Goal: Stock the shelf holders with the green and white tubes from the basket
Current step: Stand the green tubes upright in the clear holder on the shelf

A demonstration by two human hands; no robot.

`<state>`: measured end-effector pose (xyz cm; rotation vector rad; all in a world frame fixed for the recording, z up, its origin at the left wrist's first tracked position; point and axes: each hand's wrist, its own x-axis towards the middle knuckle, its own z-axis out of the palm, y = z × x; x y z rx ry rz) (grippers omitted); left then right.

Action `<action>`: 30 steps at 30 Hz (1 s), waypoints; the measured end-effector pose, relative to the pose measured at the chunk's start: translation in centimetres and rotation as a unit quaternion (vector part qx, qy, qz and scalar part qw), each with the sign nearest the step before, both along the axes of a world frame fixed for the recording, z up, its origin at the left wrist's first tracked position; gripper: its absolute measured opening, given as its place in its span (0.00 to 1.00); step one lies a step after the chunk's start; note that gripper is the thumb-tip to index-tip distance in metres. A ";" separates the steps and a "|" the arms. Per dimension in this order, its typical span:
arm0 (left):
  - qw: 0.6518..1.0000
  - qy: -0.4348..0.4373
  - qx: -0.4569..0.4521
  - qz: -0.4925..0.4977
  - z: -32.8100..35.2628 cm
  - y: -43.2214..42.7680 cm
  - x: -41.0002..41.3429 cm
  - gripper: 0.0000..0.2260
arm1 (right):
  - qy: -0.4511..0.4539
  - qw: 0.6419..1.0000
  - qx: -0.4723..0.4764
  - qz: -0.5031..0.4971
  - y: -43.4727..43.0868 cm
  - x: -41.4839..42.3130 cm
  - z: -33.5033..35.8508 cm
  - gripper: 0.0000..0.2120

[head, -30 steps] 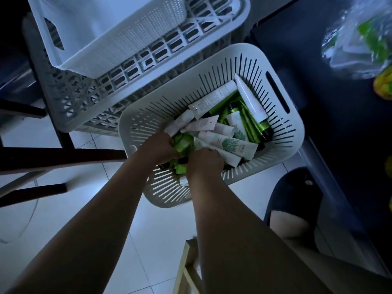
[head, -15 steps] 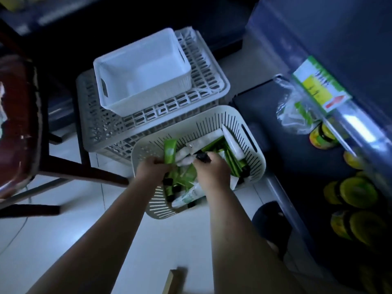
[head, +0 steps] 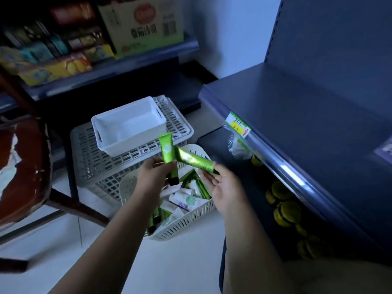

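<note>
Holding one tube per hand above the basket [head: 191, 221], floor level. Left hand [head: 156, 172] has fingers curled round the upright green tube [head: 167, 150], black cap down. Right hand [head: 221, 188] pinches the slanted green tube [head: 194, 159] at its lower end, probably thumb against index (motion blur), other fingers loosely spread. The two tubes are touching or nearly so near their upper ends. Remaining green and white tubes [head: 186, 201] lie piled in the basket; left forearm hides its left part. Behind: white bin [head: 127, 126] on a grey crate [head: 95, 164]. Chair [head: 23, 166] left. Blue shelf [head: 307, 107] right with price tag [head: 238, 125], plastic bag [head: 237, 144] and yellow-green jars [head: 284, 211] beneath it.
</note>
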<state>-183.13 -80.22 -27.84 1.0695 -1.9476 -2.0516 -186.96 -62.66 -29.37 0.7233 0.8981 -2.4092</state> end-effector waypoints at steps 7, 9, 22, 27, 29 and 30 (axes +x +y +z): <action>0.991 0.118 -0.002 -0.062 5.3 3.5 0.4 0.14 | 0.095 0.995 -0.001 -0.001 1.3 1.3 6.4 0.06; 0.988 0.140 0.009 -0.069 6.8 4.9 0.3 0.13 | 0.138 0.987 0.081 0.010 2.1 1.9 7.2 0.03; 0.899 0.310 0.039 -0.308 16.6 20.7 0.1 0.10 | 0.307 0.850 0.412 -0.119 16.3 6.4 16.7 0.11; 0.839 0.395 0.028 -0.373 18.7 28.4 3.1 0.11 | 0.342 0.778 0.497 -0.176 24.6 11.4 19.8 0.09; 0.817 0.417 0.038 -0.397 19.1 31.2 4.5 0.12 | 0.369 0.764 0.494 -0.191 27.6 14.0 20.1 0.07; 0.809 0.419 0.049 -0.409 19.3 32.6 5.2 0.13 | 0.378 0.756 0.496 -0.199 29.0 15.3 20.0 0.09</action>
